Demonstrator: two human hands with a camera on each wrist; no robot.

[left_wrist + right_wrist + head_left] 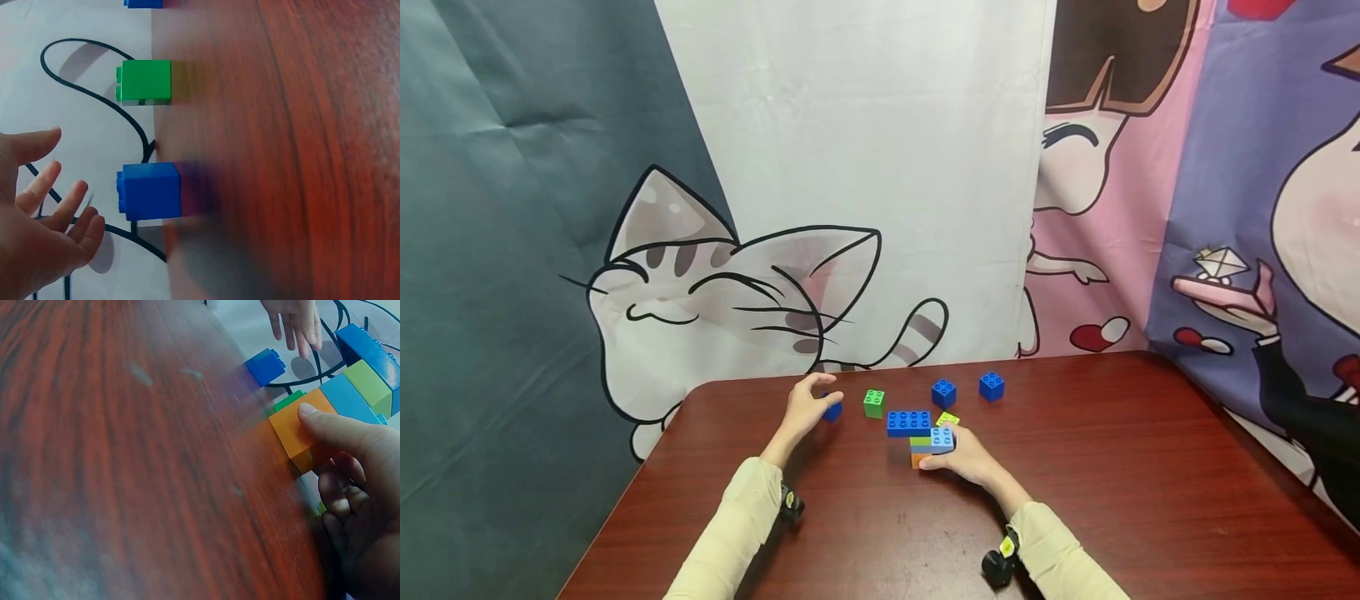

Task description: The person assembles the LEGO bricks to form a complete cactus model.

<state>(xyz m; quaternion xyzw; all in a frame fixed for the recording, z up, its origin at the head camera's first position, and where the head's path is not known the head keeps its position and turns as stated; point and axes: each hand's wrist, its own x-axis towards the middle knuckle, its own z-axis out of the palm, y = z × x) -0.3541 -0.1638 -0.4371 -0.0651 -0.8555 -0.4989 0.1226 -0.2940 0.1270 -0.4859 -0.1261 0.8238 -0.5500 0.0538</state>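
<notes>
Hands of one person, two in number: the left hand (805, 408), fingers spread and gripping nothing, lies just beside a near-cube blue brick (832, 412) toward the far left corner of the worktop (880, 533); the right hand (972, 461) pinches a brick stack (909, 421), its thumb on the orange bottom brick, its other fingertips partly hidden. The stack, nearer the middle of the worktop, counts four bricks: orange, light blue, lime and a long blue one on top; whether its base touches the wood is hard to make out. Along the far edge stand one green brick (873, 404) and two further blue bricks (943, 393). One lime brick (948, 418) is partly covered by the right hand. The near edge is cut off.
</notes>
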